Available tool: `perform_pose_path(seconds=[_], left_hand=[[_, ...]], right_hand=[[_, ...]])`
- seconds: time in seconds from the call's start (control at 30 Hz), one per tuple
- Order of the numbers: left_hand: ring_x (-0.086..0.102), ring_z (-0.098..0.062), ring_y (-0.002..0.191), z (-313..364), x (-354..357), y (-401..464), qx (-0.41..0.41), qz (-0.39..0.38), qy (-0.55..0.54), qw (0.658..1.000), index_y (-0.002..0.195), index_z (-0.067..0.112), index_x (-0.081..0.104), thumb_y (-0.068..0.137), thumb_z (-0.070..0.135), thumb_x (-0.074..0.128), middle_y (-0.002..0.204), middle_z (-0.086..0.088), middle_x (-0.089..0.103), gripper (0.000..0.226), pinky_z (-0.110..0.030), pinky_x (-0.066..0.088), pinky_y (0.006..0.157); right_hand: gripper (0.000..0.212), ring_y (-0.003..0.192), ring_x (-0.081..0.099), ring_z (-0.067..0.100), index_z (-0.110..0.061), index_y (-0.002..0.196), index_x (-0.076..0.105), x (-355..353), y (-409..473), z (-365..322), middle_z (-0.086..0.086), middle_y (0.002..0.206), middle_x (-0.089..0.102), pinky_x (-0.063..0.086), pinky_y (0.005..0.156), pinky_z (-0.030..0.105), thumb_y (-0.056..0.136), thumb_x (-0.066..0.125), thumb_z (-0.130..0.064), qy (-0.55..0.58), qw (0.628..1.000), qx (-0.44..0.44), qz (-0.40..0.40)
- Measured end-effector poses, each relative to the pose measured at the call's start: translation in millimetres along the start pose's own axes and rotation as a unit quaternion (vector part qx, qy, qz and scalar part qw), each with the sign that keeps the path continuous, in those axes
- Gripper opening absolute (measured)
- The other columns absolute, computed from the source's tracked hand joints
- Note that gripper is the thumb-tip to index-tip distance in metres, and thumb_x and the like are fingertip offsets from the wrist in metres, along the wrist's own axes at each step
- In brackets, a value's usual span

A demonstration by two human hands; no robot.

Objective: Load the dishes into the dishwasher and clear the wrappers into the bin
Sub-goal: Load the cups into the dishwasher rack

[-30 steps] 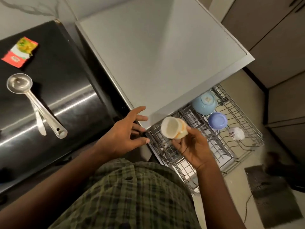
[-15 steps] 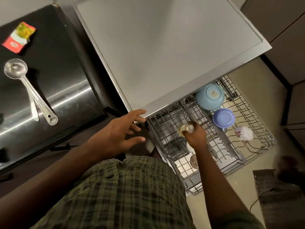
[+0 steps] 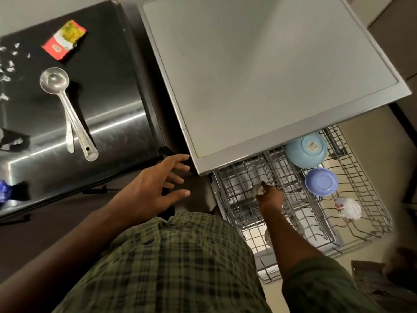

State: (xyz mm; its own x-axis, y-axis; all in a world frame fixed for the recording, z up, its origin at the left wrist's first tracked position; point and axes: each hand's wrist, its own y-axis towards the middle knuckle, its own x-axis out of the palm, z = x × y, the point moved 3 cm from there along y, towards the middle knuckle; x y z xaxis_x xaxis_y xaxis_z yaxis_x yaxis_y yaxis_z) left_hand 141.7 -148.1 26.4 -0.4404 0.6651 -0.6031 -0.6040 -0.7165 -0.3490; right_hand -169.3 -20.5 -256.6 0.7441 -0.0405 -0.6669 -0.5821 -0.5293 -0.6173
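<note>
We see a pale cup (image 3: 256,190) low in the wire rack (image 3: 365,213); at three o'clock, two blue bowls (image 3: 305,150) (image 3: 321,181) upside down; a red-green wrapper (image 3: 64,40) at ten o'clock.

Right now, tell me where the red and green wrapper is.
In the head view the wrapper lies at upper left on the dark steel counter, just beyond the bowl of the ladle and left of the dishwasher's grey top.

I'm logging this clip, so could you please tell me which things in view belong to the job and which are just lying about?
Job:
small cup in right hand
dishwasher rack
blue bowls
floral cup
ladle
spoon
red wrapper
blue wrapper

Lying about:
floor mat
cable
</note>
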Motion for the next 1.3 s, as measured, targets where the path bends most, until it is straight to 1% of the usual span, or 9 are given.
perform_pose_path(seconds=[0.27, 0.47, 0.53, 0.6, 0.77, 0.9, 1.0, 1.17, 1.3], left_hand=[[0.065, 0.002, 0.115, -3.8, -1.2, 8.3, 0.022, -0.003, -0.013, 1.0, 0.156, 0.034, 0.036, 0.09, 0.032, 0.079, 0.138, 0.017, 0.061, 0.079, -0.032, 0.059, 0.097], [0.064, 0.002, 0.115, -9.4, -13.5, 15.6, 0.056, -0.034, -0.003, 0.998, 0.156, 0.033, 0.035, 0.091, 0.033, 0.079, 0.138, 0.019, 0.059, 0.079, -0.03, 0.059, 0.097], [0.064, 0.0, 0.115, -11.1, -20.8, 18.0, 0.062, -0.03, -0.006, 0.998, 0.157, 0.032, 0.035, 0.091, 0.032, 0.079, 0.139, 0.018, 0.059, 0.079, -0.03, 0.059, 0.097], [0.064, 0.0, 0.115, -13.5, -30.5, 17.5, 0.066, -0.023, -0.015, 0.997, 0.157, 0.032, 0.035, 0.091, 0.033, 0.078, 0.14, 0.016, 0.059, 0.079, -0.03, 0.058, 0.097], [0.064, 0.0, 0.116, -28.3, -56.4, 7.2, 0.065, 0.007, -0.049, 0.997, 0.157, 0.03, 0.036, 0.093, 0.03, 0.078, 0.141, 0.013, 0.059, 0.077, -0.028, 0.058, 0.098], [0.066, -0.004, 0.116, -44.8, -78.6, -8.6, 0.057, 0.05, -0.088, 0.993, 0.156, 0.025, 0.039, 0.093, 0.024, 0.078, 0.138, 0.008, 0.061, 0.075, -0.03, 0.059, 0.097], [0.067, -0.005, 0.115, -60.2, -94.6, -23.6, 0.049, 0.101, -0.117, 0.987, 0.155, 0.023, 0.04, 0.093, 0.021, 0.078, 0.137, 0.007, 0.062, 0.073, -0.031, 0.059, 0.095], [0.069, -0.005, 0.11, -94.0, -121.5, -49.6, 0.028, 0.204, -0.164, 0.965, 0.151, 0.023, 0.046, 0.094, 0.019, 0.077, 0.13, 0.01, 0.065, 0.066, -0.03, 0.059, 0.094], [0.068, -0.009, 0.111, -125.0, -143.4, -72.7, -0.006, 0.287, -0.181, 0.941, 0.146, 0.027, 0.051, 0.095, 0.02, 0.075, 0.128, 0.012, 0.066, 0.056, -0.033, 0.06, 0.092]], right_hand=[[0.07, 0.114, 0.073, 0.028, -0.021, 0.152, 0.053, 5.1, -4.4, -2.7, 0.015, 0.141, 0.066, 0.062, 0.093, 0.038, 0.089, 0.08, -0.007, -0.065, 0.997, -0.03, 0.022], [0.058, 0.111, 0.073, 0.031, -0.027, 0.15, 0.054, -0.2, -30.7, -18.7, 0.011, 0.14, 0.067, 0.064, 0.088, 0.049, 0.096, 0.075, -0.028, 0.092, 0.993, -0.025, 0.066], [0.048, 0.114, 0.073, 0.028, -0.028, 0.145, 0.059, -12.4, -56.6, -41.8, 0.005, 0.138, 0.069, 0.063, 0.091, 0.053, 0.098, 0.073, -0.028, 0.3, 0.951, -0.022, 0.069], [0.039, 0.114, 0.073, 0.025, -0.025, 0.143, 0.063, -28.0, -92.8, -72.1, 0.004, 0.132, 0.073, 0.062, 0.093, 0.049, 0.104, 0.065, -0.024, 0.49, 0.87, -0.032, 0.034], [0.054, 0.105, 0.072, 0.027, -0.009, 0.138, 0.062, -46.7, -162.2, -140.9, 0.01, 0.122, 0.072, 0.063, 0.084, 0.037, 0.097, 0.065, -0.044, 0.647, 0.747, -0.069, -0.134], [0.049, 0.096, 0.077, 0.023, -0.02, 0.12, 0.077, -42.1, -201.6, -210.8, 0.009, 0.119, 0.075, 0.065, 0.078, 0.034, 0.087, 0.07, -0.056, 0.632, 0.725, -0.093, -0.256], [0.077, 0.102, 0.076, 0.024, -0.02, 0.128, 0.075, -29.1, -220.3, -267.7, 0.012, 0.133, 0.071, 0.065, 0.079, 0.035, 0.068, 0.088, -0.065, 0.597, 0.72, -0.119, -0.334], [0.071, 0.114, 0.073, 0.026, -0.017, 0.142, 0.065, 6.1, -243.1, -345.1, 0.013, 0.144, 0.065, 0.065, 0.084, 0.036, 0.088, 0.065, -0.064, 0.546, 0.727, -0.108, -0.403], [0.049, 0.109, 0.075, 0.024, -0.015, 0.14, 0.063, 40.0, -257.4, -385.0, 0.013, 0.138, 0.069, 0.065, 0.082, 0.032, 0.107, 0.04, -0.042, 0.495, 0.753, -0.107, -0.42]])
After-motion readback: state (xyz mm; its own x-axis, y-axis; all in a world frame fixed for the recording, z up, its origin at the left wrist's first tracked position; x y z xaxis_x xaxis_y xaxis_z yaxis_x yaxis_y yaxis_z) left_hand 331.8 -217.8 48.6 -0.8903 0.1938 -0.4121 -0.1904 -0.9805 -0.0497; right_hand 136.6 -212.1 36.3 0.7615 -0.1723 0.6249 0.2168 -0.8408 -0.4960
